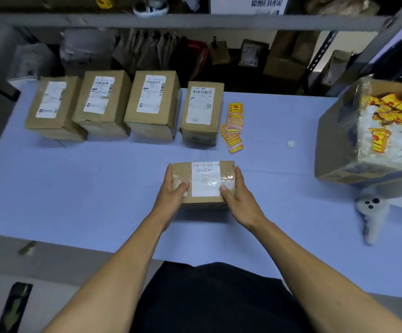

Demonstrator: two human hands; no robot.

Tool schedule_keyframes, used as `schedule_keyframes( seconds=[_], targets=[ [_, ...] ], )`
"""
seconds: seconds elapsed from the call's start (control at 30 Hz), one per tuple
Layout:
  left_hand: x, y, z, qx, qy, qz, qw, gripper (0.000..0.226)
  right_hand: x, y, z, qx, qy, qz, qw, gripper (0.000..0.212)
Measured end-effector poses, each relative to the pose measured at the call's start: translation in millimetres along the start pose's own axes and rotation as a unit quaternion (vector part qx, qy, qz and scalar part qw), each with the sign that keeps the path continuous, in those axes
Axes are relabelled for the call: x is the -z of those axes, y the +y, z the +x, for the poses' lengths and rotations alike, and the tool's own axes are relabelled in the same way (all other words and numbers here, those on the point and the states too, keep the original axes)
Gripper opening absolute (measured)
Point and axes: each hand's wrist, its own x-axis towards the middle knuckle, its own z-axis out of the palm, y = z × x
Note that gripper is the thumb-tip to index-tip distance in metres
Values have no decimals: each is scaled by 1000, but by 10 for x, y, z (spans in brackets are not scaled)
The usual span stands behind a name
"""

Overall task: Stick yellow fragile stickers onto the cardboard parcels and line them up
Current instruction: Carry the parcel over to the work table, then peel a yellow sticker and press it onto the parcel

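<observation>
While both hands' grip clasps the parcel (203,182) mid-bench, left hand (172,192) and right hand (239,195) on its ends, stickers (233,127) lie beyond, nearer the right.

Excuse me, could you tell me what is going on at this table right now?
A person holds a small cardboard parcel on the table between both hands, the left hand and the right hand gripping its sides. No yellow sticker shows on it. Four more parcels stand in a row at the back, white labels up. A strip of yellow fragile stickers lies beside the row, and an open box on the right holds more.
</observation>
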Motion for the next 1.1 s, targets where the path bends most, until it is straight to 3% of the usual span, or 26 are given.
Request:
schedule_keyframes(
  seconds=[0.2,0.37,0.47,0.63,0.77,1.1],
  targets=[
    [123,-51,46,-5,-23,76,997,74,-126,-17,56,13,22,-28,999,72],
    [165,7,75,-69,5,222,973,77,-80,-1,92,27,35,-106,993,73],
    [174,67,148,-156,12,353,923,77,13,-3,165,39,58,-125,990,72],
    [20,182,292,-258,-36,546,797,76,136,-52,238,33,89,-138,986,65],
    [-132,198,401,-275,-61,604,746,77,252,-6,337,36,112,-178,977,53],
    [-117,192,506,-287,-70,610,736,78,543,-56,1052,44,116,-293,948,49]
  ],
)
